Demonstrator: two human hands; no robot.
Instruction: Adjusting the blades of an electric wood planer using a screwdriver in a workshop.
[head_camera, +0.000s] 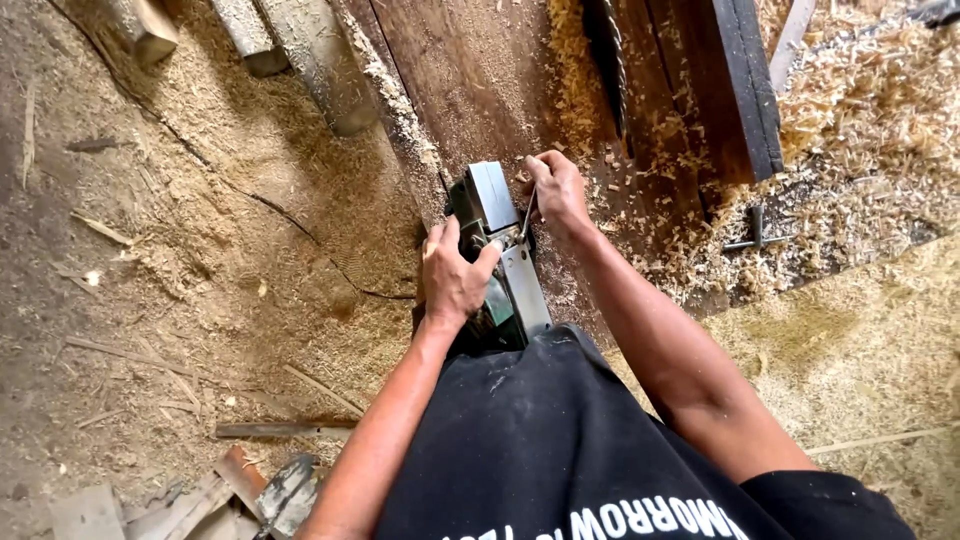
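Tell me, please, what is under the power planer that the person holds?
The power planer lies upside down on a dark wooden plank strewn with shavings. The left hand steadies it; the right hand holds a thin tool against it. The plank directly beneath is covered.

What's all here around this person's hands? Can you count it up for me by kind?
Hands: 2, left hand gripping the power planer, right hand holding the thin metal tool
Power planer: 1
Thin metal tool at the planer: 1
Dark wooden planks: 2, wide one, narrow one
T-shaped wrench in the shavings: 1
Total: 7
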